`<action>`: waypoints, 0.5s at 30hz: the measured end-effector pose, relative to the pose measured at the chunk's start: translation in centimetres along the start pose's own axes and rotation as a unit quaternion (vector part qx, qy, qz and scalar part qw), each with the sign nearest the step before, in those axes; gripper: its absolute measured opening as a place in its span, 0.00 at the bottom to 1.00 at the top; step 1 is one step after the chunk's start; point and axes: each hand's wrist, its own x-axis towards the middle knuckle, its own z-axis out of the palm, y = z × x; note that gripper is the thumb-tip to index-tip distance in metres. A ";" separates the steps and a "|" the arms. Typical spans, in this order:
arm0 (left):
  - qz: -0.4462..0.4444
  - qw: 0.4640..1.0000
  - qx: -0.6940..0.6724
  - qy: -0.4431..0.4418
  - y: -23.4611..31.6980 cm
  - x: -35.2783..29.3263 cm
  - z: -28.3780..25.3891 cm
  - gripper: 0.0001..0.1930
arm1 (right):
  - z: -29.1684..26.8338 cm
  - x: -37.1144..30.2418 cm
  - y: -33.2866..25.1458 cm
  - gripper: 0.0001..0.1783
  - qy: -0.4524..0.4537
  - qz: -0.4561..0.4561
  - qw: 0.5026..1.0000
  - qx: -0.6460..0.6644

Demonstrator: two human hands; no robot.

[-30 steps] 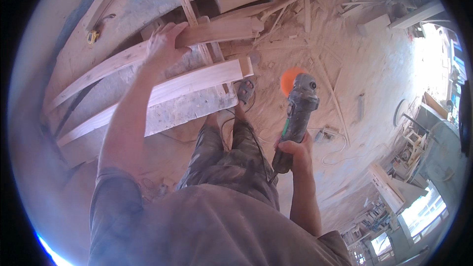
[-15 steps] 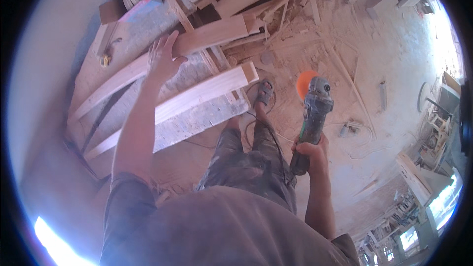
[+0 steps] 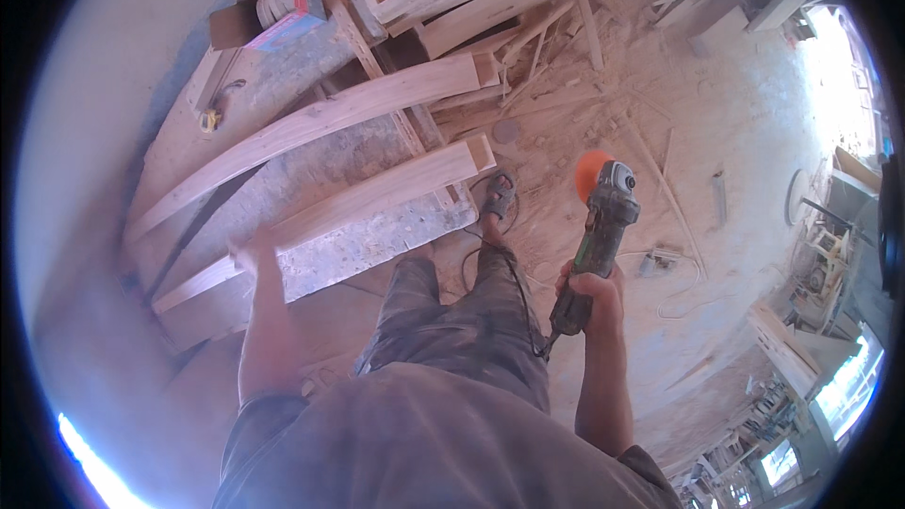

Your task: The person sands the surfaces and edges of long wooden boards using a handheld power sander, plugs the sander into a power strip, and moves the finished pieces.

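Observation:
My right hand [image 3: 594,292] is wrapped round the body of an angle grinder [image 3: 603,226], held up at my right side. An orange disc [image 3: 592,176] is fitted at the grinder's head, and a dark cord runs down from its rear end. My left hand [image 3: 255,251] is at the nearer curved wooden piece [image 3: 377,188], toward its left part; motion smears the fingers, and I cannot tell whether they grip it. Beyond it lies a second, longer curved wooden piece [image 3: 320,123]. Both rest on a pale, worn workbench [image 3: 363,243].
A tape measure [image 3: 209,120] and an open carton [image 3: 283,19] are on the bench's far left. More curved boards [image 3: 490,9] are stacked at the back. Offcuts and a long strip [image 3: 665,193] lie on the dusty floor. A cord trails by my sandalled foot [image 3: 501,194].
My left hand has come off the farther curved piece and moved nearer, down to the closer one. The grinder stays in my right hand, almost unmoved. The view has shifted slightly.

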 end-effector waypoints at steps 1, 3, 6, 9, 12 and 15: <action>-0.108 0.993 -0.047 -0.024 -1.1 0.9 -0.3 0.50 | 0.4 -0.6 -0.1 0.19 0.004 -0.004 1.000 0.000; -0.238 0.946 -0.193 -0.107 -5.6 5.3 -0.9 0.51 | 0.6 -1.4 0.7 0.20 0.011 -0.029 0.999 0.020; -0.275 0.852 -0.394 -0.207 -14.8 13.4 -1.1 0.47 | 2.2 -2.6 2.2 0.22 0.019 -0.046 0.996 0.068; -0.269 0.841 -0.402 -0.244 -16.0 17.2 -0.9 0.41 | 3.2 -5.9 4.3 0.24 0.069 -0.081 0.989 0.100; -0.196 0.863 -0.363 -0.294 -20.0 21.3 -2.5 0.36 | 5.2 -10.1 7.0 0.22 0.117 -0.115 0.978 0.130; -0.217 0.841 -0.382 -0.315 -21.7 24.0 -4.3 0.34 | 6.3 -14.5 11.1 0.23 0.144 -0.123 0.962 0.196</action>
